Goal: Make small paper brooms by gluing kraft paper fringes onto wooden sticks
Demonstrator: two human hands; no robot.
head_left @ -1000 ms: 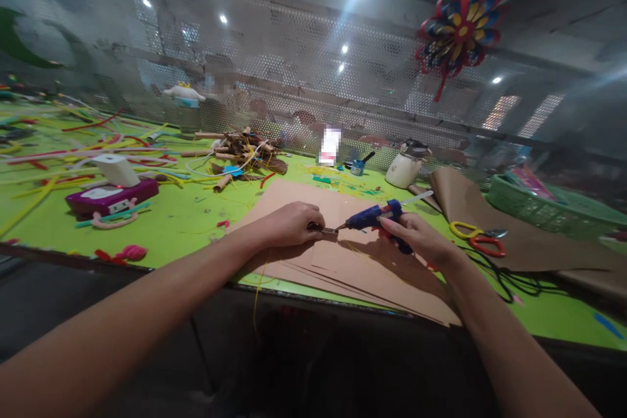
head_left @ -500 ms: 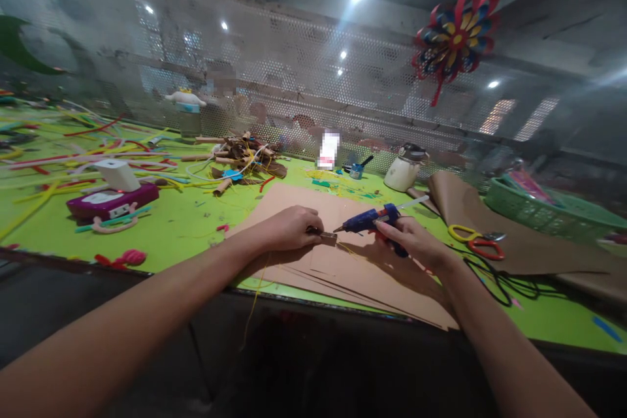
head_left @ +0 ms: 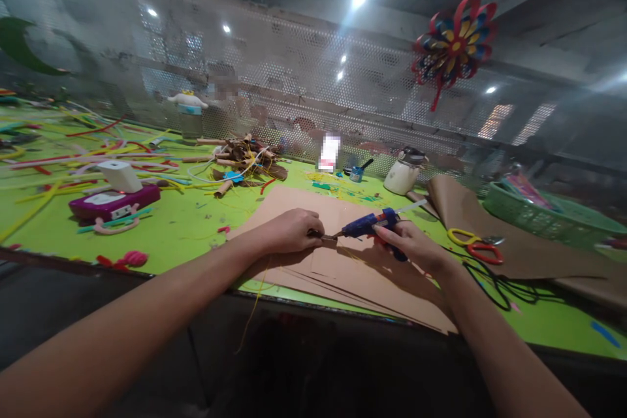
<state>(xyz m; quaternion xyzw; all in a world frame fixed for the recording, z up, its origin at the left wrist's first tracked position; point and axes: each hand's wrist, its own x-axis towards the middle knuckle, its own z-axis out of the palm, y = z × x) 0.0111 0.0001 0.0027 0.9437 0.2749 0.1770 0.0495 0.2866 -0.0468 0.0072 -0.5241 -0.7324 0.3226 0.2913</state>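
My right hand is wrapped round a blue glue gun, whose nozzle points left. A pale glue stick pokes out of its back end. Pinched in my left hand is a small brown strip, perhaps rolled paper; my fingers cover most of it. The nozzle tip meets or nearly meets the strip's upper edge. Beneath both hands lie stacked brown paper sheets, with a thin yellow thread hanging over the table's front edge.
On the green table stand a purple power strip with a white plug, a pile of brown rolls, a cream jug and a green basket. Scissors and black cable lie right of my right hand.
The glue gun's nozzle has come down and slightly left onto or close to the brown strip. The strip has tilted a little; my left hand stays nearly in place.
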